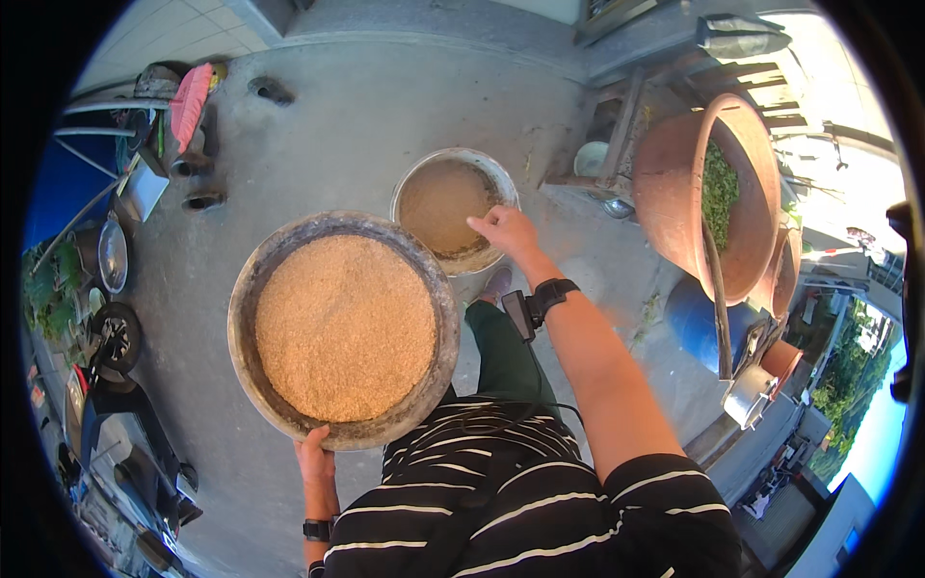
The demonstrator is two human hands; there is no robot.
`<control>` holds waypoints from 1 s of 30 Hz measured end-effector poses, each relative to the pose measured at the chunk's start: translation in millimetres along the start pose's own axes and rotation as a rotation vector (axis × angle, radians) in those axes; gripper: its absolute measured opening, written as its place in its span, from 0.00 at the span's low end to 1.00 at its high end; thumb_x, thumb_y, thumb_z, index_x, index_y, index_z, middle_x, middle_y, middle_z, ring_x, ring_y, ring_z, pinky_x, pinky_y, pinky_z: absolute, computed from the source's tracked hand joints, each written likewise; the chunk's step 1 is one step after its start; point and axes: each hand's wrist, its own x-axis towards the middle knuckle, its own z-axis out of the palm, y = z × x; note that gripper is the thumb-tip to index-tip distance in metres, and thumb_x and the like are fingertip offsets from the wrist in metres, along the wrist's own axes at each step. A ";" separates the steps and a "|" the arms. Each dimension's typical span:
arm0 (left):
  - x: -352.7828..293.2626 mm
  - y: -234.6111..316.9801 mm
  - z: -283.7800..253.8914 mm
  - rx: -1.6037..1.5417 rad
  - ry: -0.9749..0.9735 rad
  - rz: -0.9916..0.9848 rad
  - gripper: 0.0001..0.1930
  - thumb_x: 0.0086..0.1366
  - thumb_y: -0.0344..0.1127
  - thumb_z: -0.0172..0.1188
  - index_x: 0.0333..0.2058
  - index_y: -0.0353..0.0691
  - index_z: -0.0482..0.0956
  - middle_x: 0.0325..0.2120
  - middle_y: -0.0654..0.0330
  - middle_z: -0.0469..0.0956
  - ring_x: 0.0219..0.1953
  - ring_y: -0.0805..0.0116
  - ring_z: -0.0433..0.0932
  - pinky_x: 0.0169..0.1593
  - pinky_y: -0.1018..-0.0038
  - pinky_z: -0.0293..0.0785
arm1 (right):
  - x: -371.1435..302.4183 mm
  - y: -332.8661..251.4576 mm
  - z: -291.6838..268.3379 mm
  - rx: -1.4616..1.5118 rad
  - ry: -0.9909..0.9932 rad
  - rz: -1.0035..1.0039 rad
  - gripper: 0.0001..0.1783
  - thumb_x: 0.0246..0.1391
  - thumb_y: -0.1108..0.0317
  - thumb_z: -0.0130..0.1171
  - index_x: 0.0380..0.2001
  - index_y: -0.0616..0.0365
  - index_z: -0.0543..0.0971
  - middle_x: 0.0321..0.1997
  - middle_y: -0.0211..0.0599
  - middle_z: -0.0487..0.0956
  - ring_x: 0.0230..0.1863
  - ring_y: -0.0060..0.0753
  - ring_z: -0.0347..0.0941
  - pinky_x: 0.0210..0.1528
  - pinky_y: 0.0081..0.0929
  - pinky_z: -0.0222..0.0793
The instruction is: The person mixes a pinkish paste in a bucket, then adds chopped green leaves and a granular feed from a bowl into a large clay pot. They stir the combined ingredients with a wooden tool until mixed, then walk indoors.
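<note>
- Our left grip [315, 460] clasps the near rim of the basin [445, 332], a deep, round vessel with dull grey walls, worn and blotched.
- Just beyond that grip, the basin holds grain [345, 328]: golden-tan, finely granular, spread in a soft, slightly uneven mass.
- Our right grip [506, 231] is over the right side of the pan [474, 258], its fingers curled in; we cannot tell whether they pinch anything.
- Below the right grip, the pan is round, with a pale, scuffed rim and smooth-looking brown contents [434, 207]; we cannot tell whether these are wet or powdery.
- Beneath both grips we see the floor [347, 116], flat, grey and concrete-like, faintly stained.
- Well to the right of the right grip is the tub [665, 183], wide-mouthed and terracotta-coloured, with leafy greens [718, 188] inside and a long, slender stick [716, 299] against its rim.
</note>
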 end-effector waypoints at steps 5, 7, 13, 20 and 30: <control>2.0 14.2 4.9 0.040 -0.126 0.071 0.37 0.48 0.18 0.54 0.62 0.37 0.61 0.55 0.54 0.69 0.55 0.56 0.71 0.57 0.61 0.71 | -120.7 -22.0 -51.4 -0.376 0.346 -0.380 0.37 0.42 0.45 0.68 0.55 0.50 0.74 0.65 0.46 0.63 0.67 0.52 0.53 0.56 0.50 0.60; 6.2 17.5 2.1 0.052 -0.151 0.110 0.37 0.48 0.18 0.53 0.61 0.37 0.62 0.54 0.54 0.69 0.54 0.55 0.71 0.56 0.61 0.71 | -157.4 -3.1 -80.0 -0.409 0.628 -0.386 0.36 0.43 0.51 0.68 0.56 0.51 0.73 0.63 0.46 0.65 0.66 0.52 0.56 0.55 0.49 0.61; 31.4 16.5 -11.9 0.111 -0.265 0.235 0.32 0.49 0.19 0.53 0.57 0.32 0.65 0.49 0.54 0.72 0.49 0.57 0.74 0.52 0.61 0.73 | -212.5 135.6 -111.8 -0.550 1.020 -0.016 0.24 0.44 0.59 0.67 0.46 0.55 0.75 0.55 0.43 0.69 0.58 0.48 0.63 0.52 0.48 0.64; 60.4 13.3 -29.6 0.081 -0.386 0.311 0.20 0.50 0.21 0.54 0.45 0.27 0.73 0.38 0.52 0.77 0.41 0.54 0.79 0.45 0.60 0.78 | -195.6 223.0 -60.3 -0.445 0.725 0.295 0.21 0.47 0.64 0.63 0.46 0.55 0.72 0.50 0.43 0.75 0.55 0.48 0.71 0.50 0.47 0.70; 82.3 -3.9 -37.2 -0.053 -0.421 0.241 0.18 0.51 0.21 0.54 0.44 0.29 0.73 0.39 0.53 0.76 0.42 0.54 0.78 0.49 0.57 0.75 | -273.3 247.3 -4.2 -0.068 0.643 -0.214 0.35 0.54 0.74 0.49 0.67 0.51 0.57 0.30 0.45 0.76 0.29 0.45 0.75 0.30 0.41 0.71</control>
